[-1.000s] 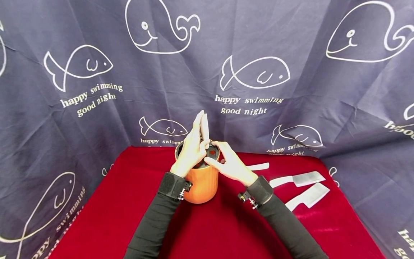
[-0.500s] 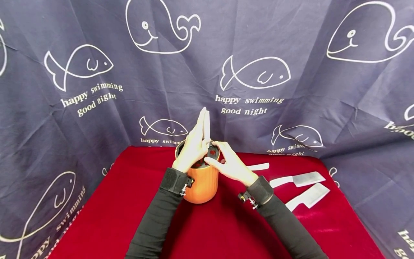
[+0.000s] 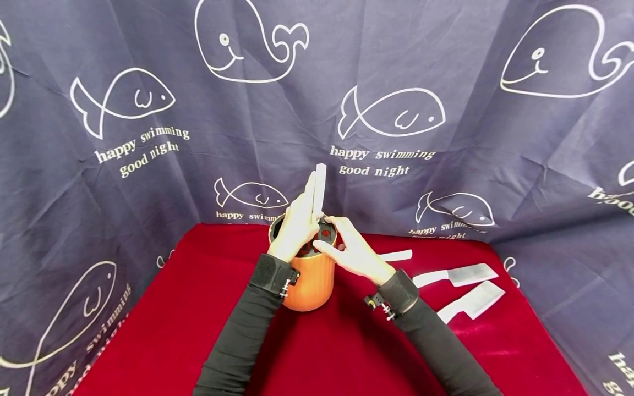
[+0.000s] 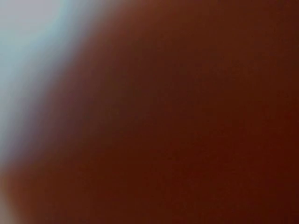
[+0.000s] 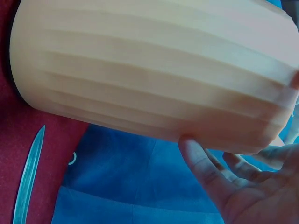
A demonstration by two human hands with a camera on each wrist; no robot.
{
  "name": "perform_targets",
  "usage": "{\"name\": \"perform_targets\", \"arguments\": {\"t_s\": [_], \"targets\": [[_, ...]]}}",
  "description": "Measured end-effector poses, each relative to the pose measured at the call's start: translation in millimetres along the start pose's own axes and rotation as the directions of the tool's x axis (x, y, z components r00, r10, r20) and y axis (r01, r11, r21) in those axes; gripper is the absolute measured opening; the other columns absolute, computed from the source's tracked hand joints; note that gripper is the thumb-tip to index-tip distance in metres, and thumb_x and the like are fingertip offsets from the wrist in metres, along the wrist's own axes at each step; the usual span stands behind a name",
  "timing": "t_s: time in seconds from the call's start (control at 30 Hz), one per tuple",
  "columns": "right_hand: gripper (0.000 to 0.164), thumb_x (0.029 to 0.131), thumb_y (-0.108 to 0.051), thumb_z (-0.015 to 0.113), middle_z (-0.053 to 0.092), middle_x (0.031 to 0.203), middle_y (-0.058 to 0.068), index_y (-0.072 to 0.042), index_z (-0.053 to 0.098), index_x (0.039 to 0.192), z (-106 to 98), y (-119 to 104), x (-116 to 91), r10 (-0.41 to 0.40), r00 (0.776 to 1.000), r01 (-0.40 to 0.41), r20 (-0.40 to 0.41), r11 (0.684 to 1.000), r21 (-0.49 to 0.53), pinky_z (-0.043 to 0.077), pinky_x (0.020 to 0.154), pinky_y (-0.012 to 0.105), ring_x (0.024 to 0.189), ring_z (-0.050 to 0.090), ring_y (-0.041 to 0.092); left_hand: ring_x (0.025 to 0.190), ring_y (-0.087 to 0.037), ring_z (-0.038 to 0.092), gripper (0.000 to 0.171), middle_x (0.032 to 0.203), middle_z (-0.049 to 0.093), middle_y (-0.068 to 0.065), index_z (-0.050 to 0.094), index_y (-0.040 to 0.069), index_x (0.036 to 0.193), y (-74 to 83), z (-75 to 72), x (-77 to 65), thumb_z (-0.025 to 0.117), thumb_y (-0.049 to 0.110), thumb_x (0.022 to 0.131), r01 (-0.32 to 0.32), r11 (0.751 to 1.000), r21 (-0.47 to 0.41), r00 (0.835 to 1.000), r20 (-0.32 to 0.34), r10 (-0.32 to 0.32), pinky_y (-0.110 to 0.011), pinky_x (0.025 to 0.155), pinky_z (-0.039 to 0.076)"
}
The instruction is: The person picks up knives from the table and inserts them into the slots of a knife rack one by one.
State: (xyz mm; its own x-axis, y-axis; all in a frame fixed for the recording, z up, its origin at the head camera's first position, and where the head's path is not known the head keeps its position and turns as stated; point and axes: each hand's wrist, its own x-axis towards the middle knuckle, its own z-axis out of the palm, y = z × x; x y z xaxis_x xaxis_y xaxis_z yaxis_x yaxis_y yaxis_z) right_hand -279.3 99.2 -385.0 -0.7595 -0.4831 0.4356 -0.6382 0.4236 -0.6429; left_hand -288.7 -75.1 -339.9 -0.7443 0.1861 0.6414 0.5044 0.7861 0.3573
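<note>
My left hand (image 3: 294, 225) is over the top of an orange, ribbed knife holder (image 3: 309, 283) and holds a knife by its white handle (image 3: 320, 190). The handle points upward; the blade is hidden behind the hand and in the holder. Dark slotted insert (image 3: 325, 235) with red patches shows in the holder's mouth. My right hand (image 3: 354, 250) steadies the holder at its right rim, thumb in front and a finger behind. In the right wrist view the thumb (image 5: 201, 163) touches the ribbed wall. The left wrist view is a dark blur.
Two cleavers with white handles, one farther back (image 3: 470, 274) and one nearer (image 3: 473, 301), lie on the red cloth (image 3: 198, 330) to the right. Another white handle (image 3: 398, 255) sticks out behind the right hand. A narrow blade (image 5: 29, 177) shows in the right wrist view. A blue-grey curtain (image 3: 297, 126) hangs behind.
The knife handle in my left hand has shifted slightly right and now stands higher above the fingers. The left wrist has risen a little. The right hand and the holder have stayed put.
</note>
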Motion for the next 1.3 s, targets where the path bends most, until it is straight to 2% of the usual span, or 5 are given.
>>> {"name": "perform_targets", "arguments": {"t_s": [0.23, 0.47, 0.83, 1.1, 1.3], "targets": [[0.065, 0.09, -0.029, 0.077, 0.052, 0.139, 0.009, -0.016, 0.049, 0.148, 1, 1, 0, 0.01, 1.0, -0.01, 0.001, 1.0, 0.004, 0.056, 0.071, 0.022, 0.11, 0.053, 0.021, 0.091, -0.041, 0.068, 0.082, 0.103, 0.069, -0.023, 0.03, 0.001, 0.155, 0.5, 1.4, -1.5, 0.071, -0.001, 0.084, 0.022, 1.0, 0.023, 1.0, -0.005, -0.022, -0.055, 0.08, 0.057], [0.064, 0.09, -0.029, 0.076, 0.053, 0.138, 0.01, -0.013, 0.05, 0.146, 2, 2, 0, 0.005, 1.0, -0.005, -0.005, 1.0, -0.013, 0.059, 0.072, 0.034, 0.109, 0.053, 0.021, 0.1, -0.042, 0.069, 0.083, 0.119, 0.068, -0.024, 0.025, 0.003, 0.159, 3.1, 0.7, -2.5, 0.071, 0.002, 0.088, 0.041, 0.999, 0.03, 0.999, 0.021, -0.041, -0.056, 0.083, 0.057], [0.06, 0.091, -0.031, 0.075, 0.054, 0.136, 0.012, -0.007, 0.053, 0.141, 2, 1, -3, -0.08, 0.996, 0.076, -0.036, 0.991, -0.114, 0.054, 0.072, 0.026, 0.105, 0.053, 0.021, 0.097, -0.038, 0.069, 0.079, 0.144, 0.055, -0.023, 0.032, -0.003, 0.155, 5.3, 1.1, -7.3, 0.069, -0.001, 0.086, -0.07, 0.982, 0.173, 0.996, -0.049, 0.08, -0.053, 0.076, 0.06], [0.056, 0.09, -0.028, 0.076, 0.055, 0.136, 0.014, -0.004, 0.056, 0.136, -3, -6, -2, -0.178, 0.981, 0.164, -0.073, 0.972, -0.169, 0.046, 0.113, 0.043, 0.128, 0.052, 0.026, 0.1, -0.04, 0.067, 0.071, 0.115, 0.065, -0.027, 0.038, -0.003, 0.15, 7.8, -1.8, -11.1, 0.069, 0.007, 0.087, 0.029, 1.0, 0.005, 0.994, -0.108, -0.028, -0.054, 0.085, 0.057], [0.05, 0.09, -0.027, 0.075, 0.058, 0.134, 0.015, -0.002, 0.061, 0.131, -9, -13, -1, -0.233, 0.961, 0.2, -0.145, 0.956, -0.213, 0.044, 0.116, 0.045, 0.128, 0.055, 0.029, 0.095, -0.037, 0.066, 0.064, 0.107, 0.064, -0.023, 0.043, -0.003, 0.147, 10.0, -8.8, -19.8, 0.068, 0.013, 0.09, 0.032, 0.999, 0.013, 0.983, -0.183, -0.029, -0.05, 0.083, 0.057]]}}
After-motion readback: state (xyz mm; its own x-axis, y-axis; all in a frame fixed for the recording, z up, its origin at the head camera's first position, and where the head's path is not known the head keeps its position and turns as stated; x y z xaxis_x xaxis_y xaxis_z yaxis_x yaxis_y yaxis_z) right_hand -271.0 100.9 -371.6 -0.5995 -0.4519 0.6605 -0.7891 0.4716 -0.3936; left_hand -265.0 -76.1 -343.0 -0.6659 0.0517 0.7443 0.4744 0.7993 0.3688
